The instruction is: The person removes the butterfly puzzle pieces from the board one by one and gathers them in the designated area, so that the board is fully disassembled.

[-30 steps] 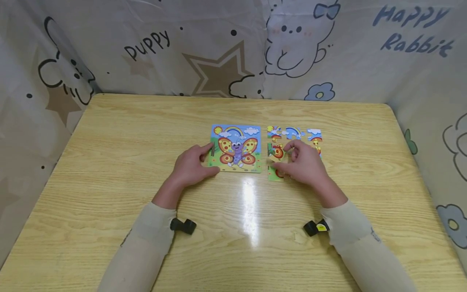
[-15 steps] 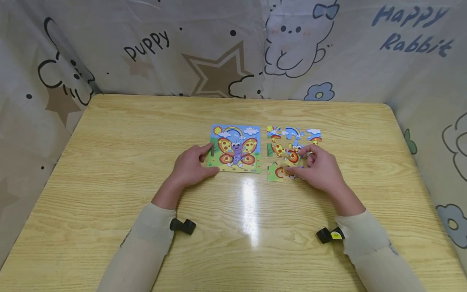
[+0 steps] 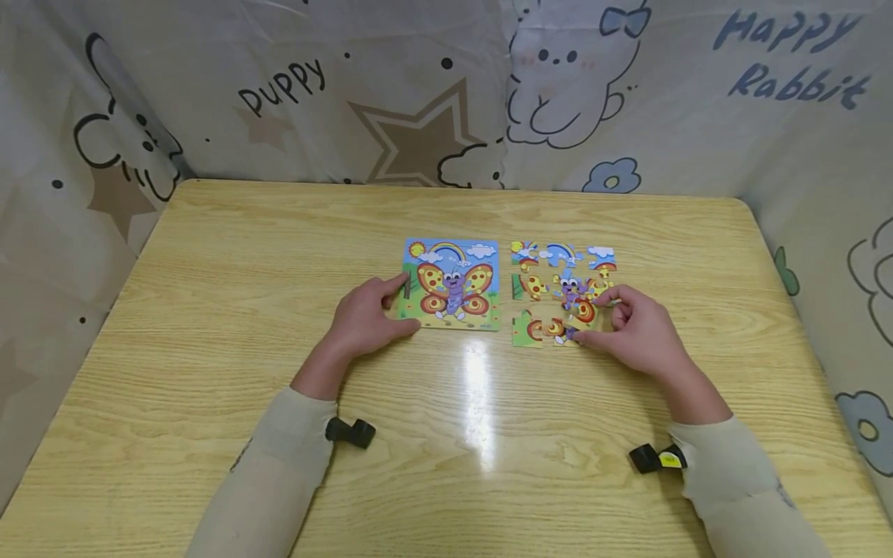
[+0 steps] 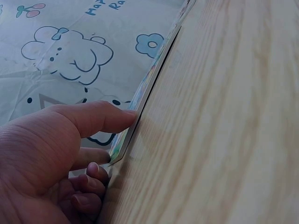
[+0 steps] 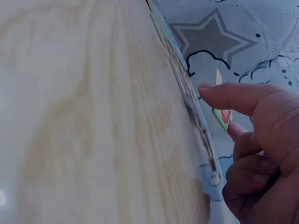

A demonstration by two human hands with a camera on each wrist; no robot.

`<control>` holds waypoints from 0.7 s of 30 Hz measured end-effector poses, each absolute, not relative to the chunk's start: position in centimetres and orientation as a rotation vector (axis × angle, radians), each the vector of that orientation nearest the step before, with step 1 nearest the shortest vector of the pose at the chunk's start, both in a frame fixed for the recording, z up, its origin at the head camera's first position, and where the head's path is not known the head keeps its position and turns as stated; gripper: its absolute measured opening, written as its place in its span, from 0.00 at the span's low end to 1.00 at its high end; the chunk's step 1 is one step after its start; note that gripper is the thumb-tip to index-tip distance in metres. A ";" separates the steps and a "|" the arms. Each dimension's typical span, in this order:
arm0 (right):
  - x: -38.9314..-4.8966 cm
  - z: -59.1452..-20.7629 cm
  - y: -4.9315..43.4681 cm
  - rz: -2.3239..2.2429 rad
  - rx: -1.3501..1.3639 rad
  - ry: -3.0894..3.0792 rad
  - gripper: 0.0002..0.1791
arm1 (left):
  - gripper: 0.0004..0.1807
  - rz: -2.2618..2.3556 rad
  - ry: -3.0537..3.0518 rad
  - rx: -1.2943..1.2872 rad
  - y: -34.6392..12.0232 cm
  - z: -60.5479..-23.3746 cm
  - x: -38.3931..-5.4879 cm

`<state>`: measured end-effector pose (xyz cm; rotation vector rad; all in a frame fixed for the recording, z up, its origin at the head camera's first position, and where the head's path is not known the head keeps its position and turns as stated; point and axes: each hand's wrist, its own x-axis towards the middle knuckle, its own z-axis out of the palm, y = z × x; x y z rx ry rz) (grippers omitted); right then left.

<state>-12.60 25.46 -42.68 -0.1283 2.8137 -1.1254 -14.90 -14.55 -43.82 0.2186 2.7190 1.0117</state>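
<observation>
A square butterfly puzzle board lies on the table in the head view. My left hand holds its lower left corner, thumb at the front edge and index finger at the left side; the left wrist view shows the thumb against the board's edge. To the right, my right hand pinches a puzzle piece with a red and yellow wing pattern between thumb and index finger. This piece is tilted above the loose pieces, as the right wrist view also shows. Several loose pieces lie in rough rows beside the board.
The wooden table carries the board and pieces near its middle. A printed cloth hangs behind and on both sides. A black wrist camera sits at the left cuff, another camera at the right cuff.
My right hand has carried the puzzle piece rightward over the loose pieces, from their left column to the lower right. The left hand and board have stayed put.
</observation>
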 end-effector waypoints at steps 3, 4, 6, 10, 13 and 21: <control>-12.4 -42.7 26.3 -1.107 -0.120 2.821 0.30 | 0.47 1.012 2.718 0.214 -14.5 -43.8 -14.9; -12.3 -42.7 26.5 -1.097 -0.116 2.827 0.30 | 0.47 1.011 2.718 0.213 -14.5 -43.8 -14.9; -12.2 -42.7 26.9 -1.083 -0.111 2.830 0.30 | 0.47 1.015 2.716 0.209 -14.5 -43.8 -14.8; -12.1 -42.9 27.6 -1.060 -0.115 2.836 0.30 | 0.47 1.022 2.717 0.213 -14.5 -43.7 -14.8; -12.1 -43.1 28.1 -1.044 -0.115 2.835 0.30 | 0.47 1.022 2.721 0.220 -14.5 -43.8 -14.8; -11.8 -43.1 29.0 -1.001 -0.117 2.832 0.28 | 0.47 1.017 2.723 0.225 -14.5 -43.7 -14.9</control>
